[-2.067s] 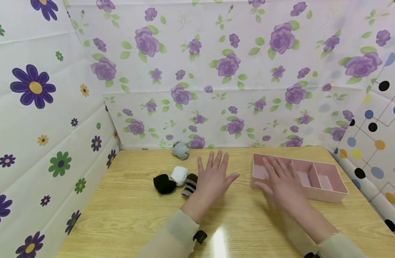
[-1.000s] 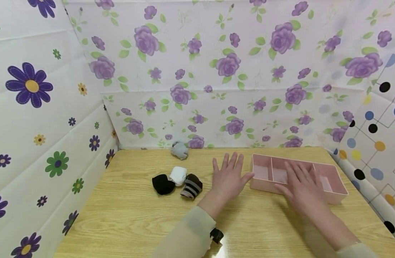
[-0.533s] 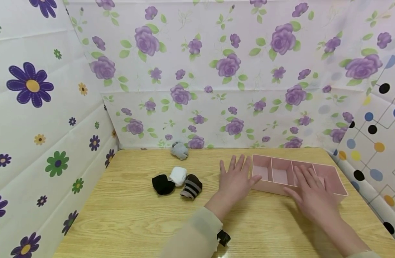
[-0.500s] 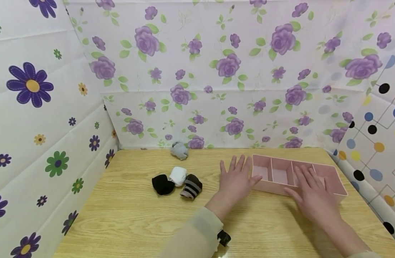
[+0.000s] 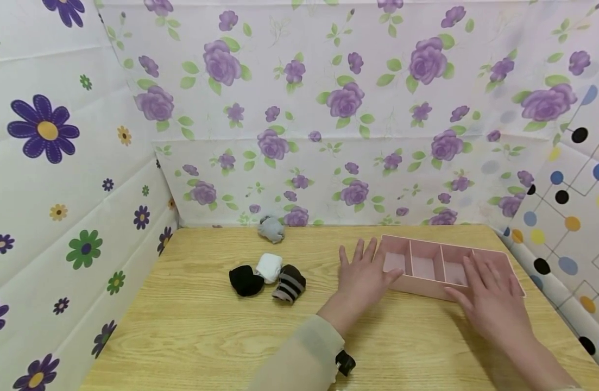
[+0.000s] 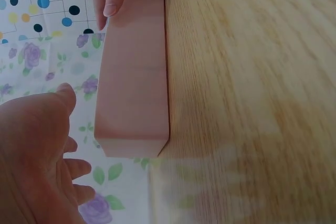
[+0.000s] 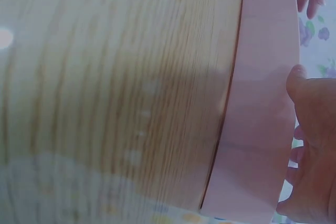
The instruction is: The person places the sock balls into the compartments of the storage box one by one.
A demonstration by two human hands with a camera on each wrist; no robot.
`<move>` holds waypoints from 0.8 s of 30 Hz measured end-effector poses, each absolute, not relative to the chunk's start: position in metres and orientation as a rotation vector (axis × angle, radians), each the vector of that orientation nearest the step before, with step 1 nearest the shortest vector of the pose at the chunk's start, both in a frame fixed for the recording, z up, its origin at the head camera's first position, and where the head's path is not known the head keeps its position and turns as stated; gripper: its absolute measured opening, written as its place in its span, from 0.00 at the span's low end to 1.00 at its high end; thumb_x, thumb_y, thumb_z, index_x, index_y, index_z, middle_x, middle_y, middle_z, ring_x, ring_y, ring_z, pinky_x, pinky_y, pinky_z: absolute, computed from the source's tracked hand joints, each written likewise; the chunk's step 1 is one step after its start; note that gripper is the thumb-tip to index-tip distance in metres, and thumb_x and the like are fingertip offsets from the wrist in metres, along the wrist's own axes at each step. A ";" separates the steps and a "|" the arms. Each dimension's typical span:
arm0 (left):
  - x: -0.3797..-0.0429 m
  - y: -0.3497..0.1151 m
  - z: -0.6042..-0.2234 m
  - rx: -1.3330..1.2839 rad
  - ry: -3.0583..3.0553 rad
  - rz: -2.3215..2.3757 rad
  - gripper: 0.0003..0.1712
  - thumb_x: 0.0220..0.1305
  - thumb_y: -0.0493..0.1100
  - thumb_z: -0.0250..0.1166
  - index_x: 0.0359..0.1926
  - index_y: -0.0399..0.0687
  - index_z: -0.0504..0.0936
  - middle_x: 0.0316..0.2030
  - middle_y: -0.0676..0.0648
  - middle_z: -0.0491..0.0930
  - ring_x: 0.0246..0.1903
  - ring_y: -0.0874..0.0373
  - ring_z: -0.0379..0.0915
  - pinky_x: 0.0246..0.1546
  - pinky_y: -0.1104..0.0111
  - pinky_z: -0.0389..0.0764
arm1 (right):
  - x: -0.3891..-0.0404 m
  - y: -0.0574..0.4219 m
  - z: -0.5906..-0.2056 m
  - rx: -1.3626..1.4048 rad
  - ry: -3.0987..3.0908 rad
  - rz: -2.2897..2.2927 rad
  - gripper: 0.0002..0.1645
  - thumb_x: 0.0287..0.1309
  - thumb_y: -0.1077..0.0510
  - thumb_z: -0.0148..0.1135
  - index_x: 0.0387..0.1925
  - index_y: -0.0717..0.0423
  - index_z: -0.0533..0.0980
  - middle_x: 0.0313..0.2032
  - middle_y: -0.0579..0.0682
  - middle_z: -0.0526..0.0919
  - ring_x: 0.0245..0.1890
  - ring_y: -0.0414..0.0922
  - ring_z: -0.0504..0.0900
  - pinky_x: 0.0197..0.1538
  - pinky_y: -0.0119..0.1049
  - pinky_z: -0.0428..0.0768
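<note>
A pink divided box [image 5: 421, 285] with several compartments stands at the right of the table. My left hand [image 5: 363, 274], fingers spread, is by the box's left end; in the left wrist view a gap shows between that hand [image 6: 37, 145] and the box [image 6: 134, 77]. My right hand [image 5: 497, 304] is over the box's right part, its fingers extended. In the right wrist view its thumb is at the rim of the box [image 7: 262, 93]; whether it touches I cannot tell. Neither hand holds anything.
Left of my hands lie what look like rolled-up socks: a black one [image 5: 246, 281], a white one [image 5: 269, 268] and a striped one [image 5: 289, 284] close together. A grey one [image 5: 271, 229] lies farther back. Patterned cloth walls [image 5: 319, 114] bound the wooden table [image 5: 196, 336].
Both hands have moved to the right, the left from beside the striped sock to the box's left end, the right along the box. The box and socks stay in place.
</note>
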State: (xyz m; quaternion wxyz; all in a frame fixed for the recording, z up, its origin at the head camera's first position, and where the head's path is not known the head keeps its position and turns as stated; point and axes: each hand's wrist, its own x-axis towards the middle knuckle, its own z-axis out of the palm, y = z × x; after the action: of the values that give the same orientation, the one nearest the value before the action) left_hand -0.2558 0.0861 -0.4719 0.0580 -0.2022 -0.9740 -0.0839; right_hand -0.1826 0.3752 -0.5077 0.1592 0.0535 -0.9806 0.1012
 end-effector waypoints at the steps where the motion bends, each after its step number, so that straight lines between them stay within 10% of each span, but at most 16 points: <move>1: -0.256 0.087 -0.472 -0.613 -2.952 -0.256 0.48 0.81 0.80 0.37 0.91 0.65 0.52 0.87 0.56 0.55 0.87 0.50 0.46 0.82 0.35 0.50 | -0.182 0.377 -0.508 0.148 -2.807 0.290 0.56 0.82 0.32 0.57 0.90 0.59 0.47 0.87 0.66 0.48 0.85 0.70 0.47 0.79 0.77 0.31; 24: -0.251 0.091 -0.478 -0.650 -2.965 -0.245 0.46 0.83 0.78 0.36 0.90 0.64 0.55 0.87 0.56 0.54 0.87 0.50 0.46 0.81 0.34 0.51 | -0.178 0.396 -0.513 0.024 -2.881 0.280 0.58 0.81 0.26 0.52 0.91 0.52 0.41 0.86 0.68 0.44 0.86 0.70 0.38 0.77 0.72 0.17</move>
State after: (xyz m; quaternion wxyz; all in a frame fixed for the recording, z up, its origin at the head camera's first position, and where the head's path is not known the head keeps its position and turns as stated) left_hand -0.2513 0.0908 -0.4783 0.0483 -0.2133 -0.9725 -0.0802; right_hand -0.1780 0.3963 -0.5129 0.1231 0.0081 -0.9877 0.0960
